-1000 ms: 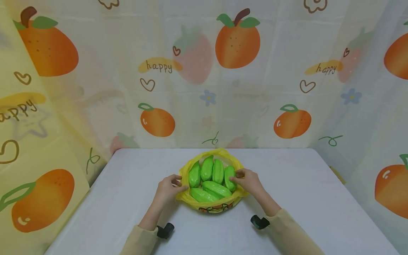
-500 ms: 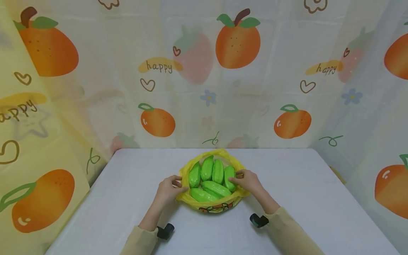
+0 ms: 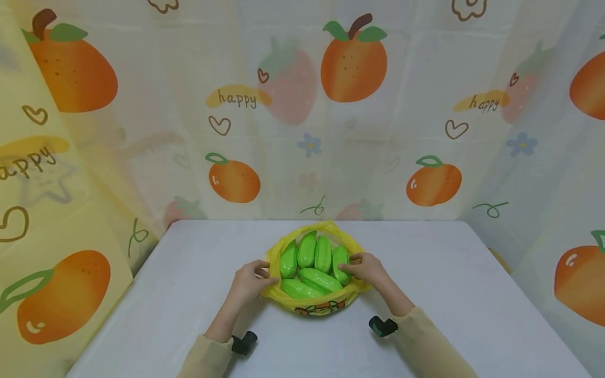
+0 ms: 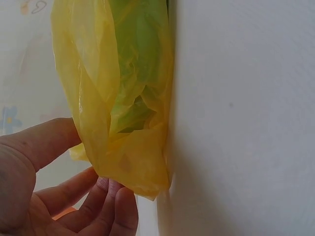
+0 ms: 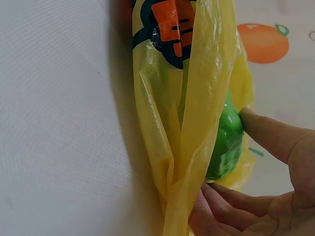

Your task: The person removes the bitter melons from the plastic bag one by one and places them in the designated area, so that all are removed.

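A yellow plastic bag (image 3: pixel 333 229) lies spread open at the middle of the table, its rim folded round several glossy green elongated fruits (image 3: pixel 321 280). On the bag's left side my left hand (image 3: pixel 248 278) pinches the rim; in the left wrist view the thumb is at the thin plastic (image 4: pixel 88 88) and the fingers are beneath it. At the right side, my right hand (image 3: pixel 371 270) has its thumb on the rightmost green fruit (image 3: pixel 340 257). The right wrist view shows thumb and fingers on either side of that fruit (image 5: pixel 227 140), beside the crumpled bag wall.
A white table (image 3: pixel 198 247) carries the bag. Curtains printed with oranges and strawberries (image 3: pixel 283 173) hang behind and at both sides. Black cameras, the left (image 3: pixel 244 343) and the right (image 3: pixel 383 326), sit at the wrists, by beige sleeves (image 3: pixel 423 338).
The right wrist has shifted very slightly left and up. The bag's right rim has moved a little outward. Both hands keep their places on it, and the green fruits lie as before.
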A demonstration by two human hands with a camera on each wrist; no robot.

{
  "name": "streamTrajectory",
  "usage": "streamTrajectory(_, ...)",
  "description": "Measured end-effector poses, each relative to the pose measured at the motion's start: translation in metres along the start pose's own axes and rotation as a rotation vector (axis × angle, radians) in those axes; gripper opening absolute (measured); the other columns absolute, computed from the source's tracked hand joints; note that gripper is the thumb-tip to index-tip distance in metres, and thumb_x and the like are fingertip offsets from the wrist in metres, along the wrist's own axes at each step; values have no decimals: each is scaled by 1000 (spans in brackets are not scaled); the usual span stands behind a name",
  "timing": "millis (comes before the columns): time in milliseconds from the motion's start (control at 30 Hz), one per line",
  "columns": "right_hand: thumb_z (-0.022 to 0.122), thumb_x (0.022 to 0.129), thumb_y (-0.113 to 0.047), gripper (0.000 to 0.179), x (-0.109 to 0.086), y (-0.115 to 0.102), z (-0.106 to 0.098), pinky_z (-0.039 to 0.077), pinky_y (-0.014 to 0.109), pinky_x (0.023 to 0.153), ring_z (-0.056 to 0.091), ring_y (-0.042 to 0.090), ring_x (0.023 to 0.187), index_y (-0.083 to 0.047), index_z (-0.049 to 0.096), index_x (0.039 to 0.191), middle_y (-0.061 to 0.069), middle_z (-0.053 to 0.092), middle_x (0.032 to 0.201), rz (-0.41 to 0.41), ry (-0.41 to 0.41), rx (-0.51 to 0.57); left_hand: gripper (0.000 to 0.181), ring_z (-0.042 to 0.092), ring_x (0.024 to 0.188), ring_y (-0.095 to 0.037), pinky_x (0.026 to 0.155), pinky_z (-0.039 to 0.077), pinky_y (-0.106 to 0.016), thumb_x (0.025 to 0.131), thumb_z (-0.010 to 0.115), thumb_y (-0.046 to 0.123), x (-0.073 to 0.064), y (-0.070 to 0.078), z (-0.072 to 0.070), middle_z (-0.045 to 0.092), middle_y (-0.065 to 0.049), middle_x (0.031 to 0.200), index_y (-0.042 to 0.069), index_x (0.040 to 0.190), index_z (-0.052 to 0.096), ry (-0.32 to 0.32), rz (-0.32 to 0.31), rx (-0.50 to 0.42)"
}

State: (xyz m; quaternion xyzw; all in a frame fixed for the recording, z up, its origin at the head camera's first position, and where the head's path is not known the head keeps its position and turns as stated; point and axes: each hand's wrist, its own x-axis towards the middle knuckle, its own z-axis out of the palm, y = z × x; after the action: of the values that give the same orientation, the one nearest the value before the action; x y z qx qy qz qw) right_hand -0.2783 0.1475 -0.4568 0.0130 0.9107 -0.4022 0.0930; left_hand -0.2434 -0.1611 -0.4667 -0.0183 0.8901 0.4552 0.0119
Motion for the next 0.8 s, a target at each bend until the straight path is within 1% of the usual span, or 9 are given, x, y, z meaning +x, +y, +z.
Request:
streamTrajectory(200, 73, 80, -41, 71, 1, 3, 1, 53, 36, 76, 68, 27, 89, 5, 52, 130, 25, 60, 121, 23, -16, 58, 48, 62, 78, -19, 52, 50, -28, 76, 78, 19, -2, 2, -1, 64, -9, 91, 0, 117, 61, 0, 15, 11)
streamTrajectory(333, 74, 80, -39, 72, 0, 3, 1, 53, 37, 78, 67, 30, 93, 6, 51, 130, 27, 58, 123, 31, -24, 100, 47, 63, 80, -19, 57, 51, -28, 75, 78, 19, -2, 2, -2, 65, -8, 88, 1, 115, 62, 9, 35, 32)
streamTrajectory(500, 74, 81, -35, 70, -1, 3, 2, 53, 38, 81, 66, 33, 96, 8, 49, 130, 28, 56, 124, 36, -29, 147, 46, 64, 81, -19, 61, 52, -28, 75, 78, 20, -1, 1, -2, 65, -6, 88, 1, 115, 63, 10, 39, 45)
streamTrajectory(800, 75, 80, -33, 71, -1, 3, 3, 53, 37, 82, 66, 32, 97, 9, 48, 130, 30, 52, 127, 37, -17, 173, 46, 63, 81, -21, 61, 52, -28, 76, 78, 19, -1, 2, -2, 65, -8, 87, 1, 115, 63, 12, 40, 33)
